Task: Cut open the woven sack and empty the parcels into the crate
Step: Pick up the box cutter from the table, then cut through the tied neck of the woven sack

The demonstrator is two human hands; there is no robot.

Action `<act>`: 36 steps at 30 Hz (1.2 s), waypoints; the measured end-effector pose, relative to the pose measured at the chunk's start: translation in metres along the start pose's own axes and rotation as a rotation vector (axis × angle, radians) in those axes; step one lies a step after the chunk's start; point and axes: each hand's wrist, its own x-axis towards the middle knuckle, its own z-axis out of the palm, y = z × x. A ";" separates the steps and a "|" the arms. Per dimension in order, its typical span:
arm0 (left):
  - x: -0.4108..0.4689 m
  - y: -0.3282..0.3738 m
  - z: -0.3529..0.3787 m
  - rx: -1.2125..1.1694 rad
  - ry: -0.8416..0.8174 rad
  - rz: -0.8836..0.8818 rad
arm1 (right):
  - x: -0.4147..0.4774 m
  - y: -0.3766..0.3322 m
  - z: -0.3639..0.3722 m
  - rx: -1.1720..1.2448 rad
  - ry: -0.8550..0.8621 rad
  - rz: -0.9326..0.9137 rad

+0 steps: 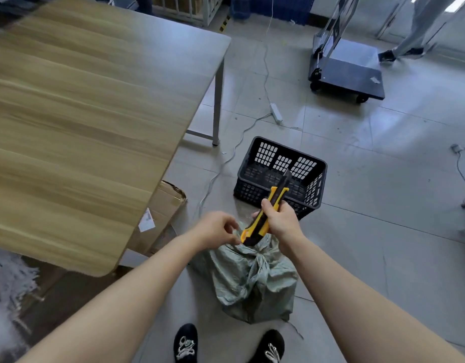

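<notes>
A grey-green woven sack [252, 281] stands on the floor in front of my feet, its top tied in a knot. My right hand [278, 218] grips a yellow and black utility knife [265, 213] above the knot, blade extended and pointing away toward the crate. My left hand [215, 229] hovers beside the knife's rear end with fingers curled; whether it touches the knife or the sack top I cannot tell. The black plastic crate [255, 163] sits empty on the floor just beyond the sack.
A wooden table [82, 113] fills the left side, with flattened cardboard [163, 205] under it. A white power strip [276, 113] and cable lie on the tiled floor. A flat trolley [349, 72] stands far right, near a person's legs [409, 40].
</notes>
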 end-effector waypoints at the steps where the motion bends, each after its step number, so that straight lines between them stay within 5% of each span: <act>1: 0.004 0.002 0.011 0.062 -0.005 -0.021 | 0.003 0.007 -0.014 0.000 -0.003 0.003; 13: 0.064 0.021 0.151 0.341 -0.060 -0.164 | 0.049 0.086 -0.137 -0.290 -0.235 0.152; 36: 0.265 -0.032 0.245 0.810 -0.217 -0.003 | 0.204 0.222 -0.148 -0.405 -0.147 0.238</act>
